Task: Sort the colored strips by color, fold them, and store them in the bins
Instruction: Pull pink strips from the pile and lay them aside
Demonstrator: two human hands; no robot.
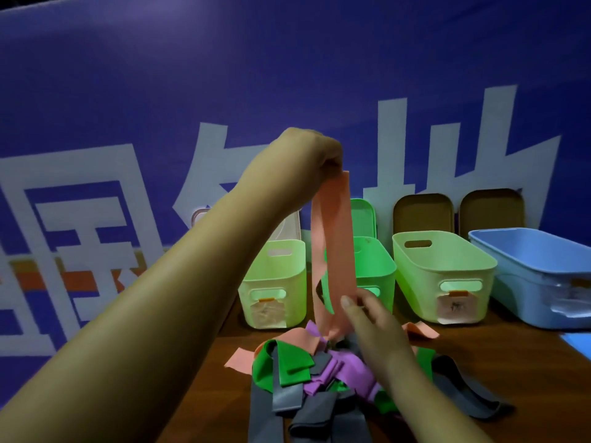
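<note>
Person's left hand [307, 151] raised high, fingers pinched tight on the top end of a long salmon-pink rubbery strip [339, 238], which hangs down in front of the bins with its lower part trailing into the pile. Right hand [374, 321] lower, thumb and fingers closed on that same pink strip near its bottom, just above the heap. Tangled pile of green, purple, grey and pink strips [319, 372] sits on the brown wooden table [499, 362], near edge. Behind it a row of three light-green plastic bins with handle slots: left one [275, 282], middle one [374, 266] partly hidden by the strip, right one [444, 276]; a pale blue plastic tub [537, 270] at far right. Lids lean on the blue banner wall [224, 75] behind
</note>
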